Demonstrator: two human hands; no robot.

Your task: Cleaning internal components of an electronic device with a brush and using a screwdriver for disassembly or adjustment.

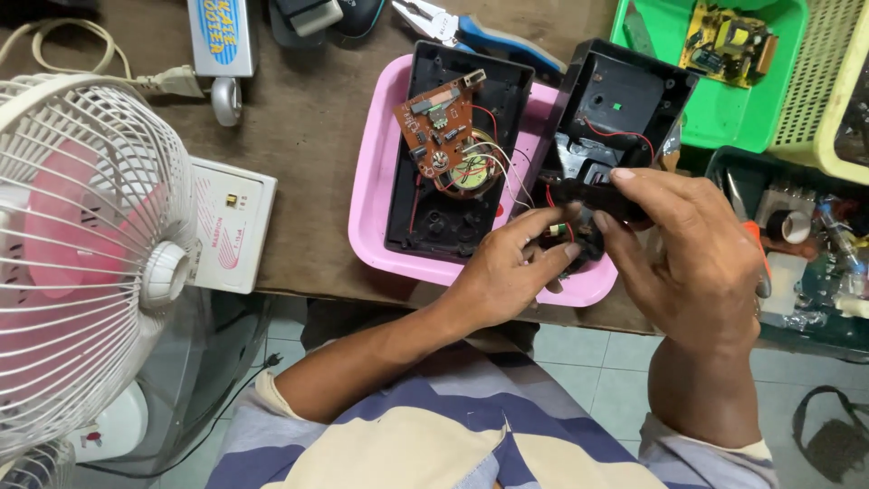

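Head view: black part (597, 195) between fingers (625, 181) (both hands).

An electronics repair workshop: the worn brown surface (308, 118) carries an opened black casing (453, 217) with a bare circuit board (439, 127) at 12 o'clock, pliers (453, 27) above it, and bins of salvaged parts (724, 100) at 2 o'clock.
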